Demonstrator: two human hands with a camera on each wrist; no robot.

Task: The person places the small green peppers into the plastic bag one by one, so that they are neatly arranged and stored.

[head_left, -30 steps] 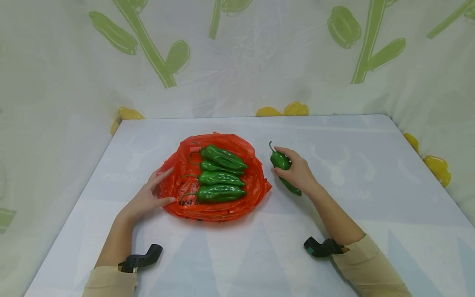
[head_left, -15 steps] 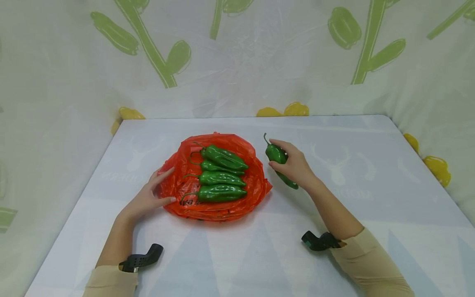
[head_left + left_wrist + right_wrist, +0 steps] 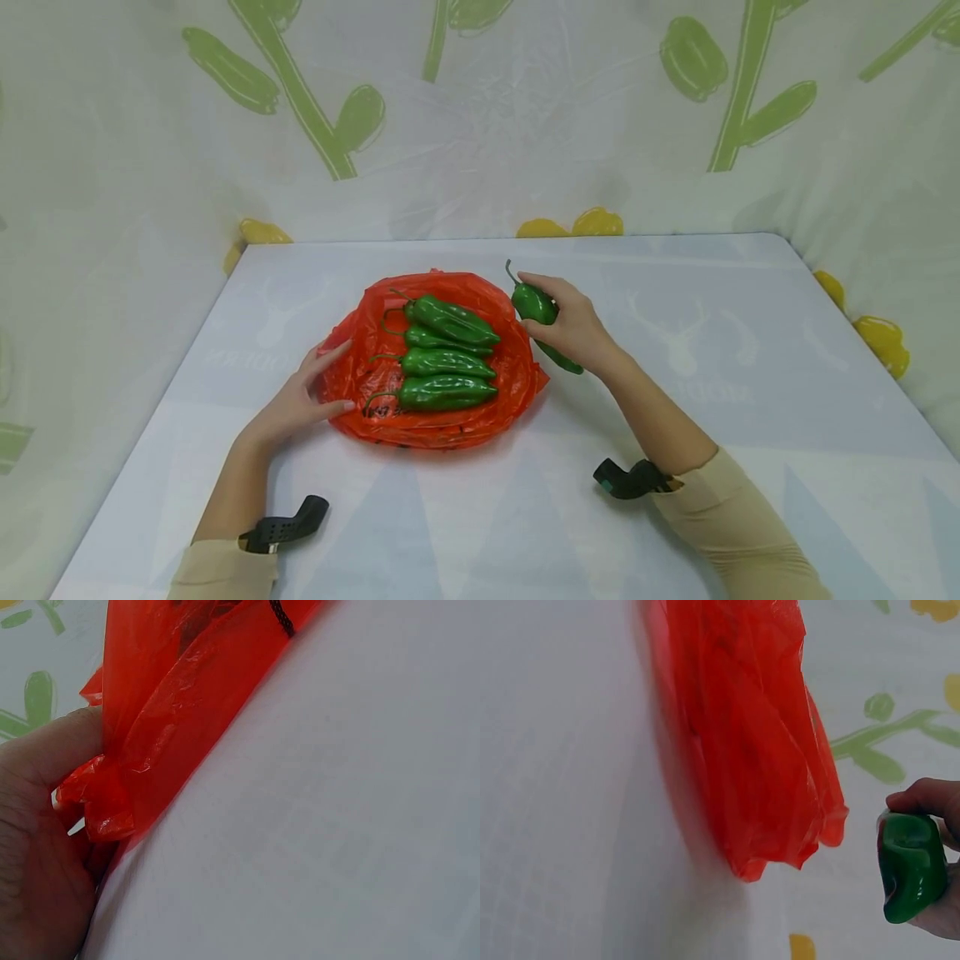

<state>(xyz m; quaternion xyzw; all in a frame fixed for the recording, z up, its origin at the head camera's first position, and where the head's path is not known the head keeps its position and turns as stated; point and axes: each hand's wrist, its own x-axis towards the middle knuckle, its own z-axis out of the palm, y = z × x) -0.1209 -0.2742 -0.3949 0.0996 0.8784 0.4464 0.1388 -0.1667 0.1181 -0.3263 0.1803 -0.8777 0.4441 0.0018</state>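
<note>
My right hand (image 3: 566, 321) holds a green chili pepper (image 3: 531, 304) near its stem end, thumb on one side and fingers on the other. Its curved stem points away and its tip slants down to the right. It overlaps the right rim of a red plastic bag (image 3: 517, 400) in the head view. Inside the spread bag several green peppers (image 3: 447, 361) lie side by side, stems to the left. My left hand (image 3: 296, 404) grips the bag's left edge, its thumb tip tucked behind the film in the left wrist view. The right wrist view shows the held pepper (image 3: 911, 862) beside the bag (image 3: 757, 765).
The bag sits on a pale table (image 3: 450, 533) with printed triangles and deer heads. Behind the far edge hangs a light curtain (image 3: 525, 125) with green plant shapes. Black cameras (image 3: 288, 525) are worn on both wrists.
My right hand has moved left and slightly away from me with the pepper, up to the bag's right rim. The left hand and the bag have stayed in place.
</note>
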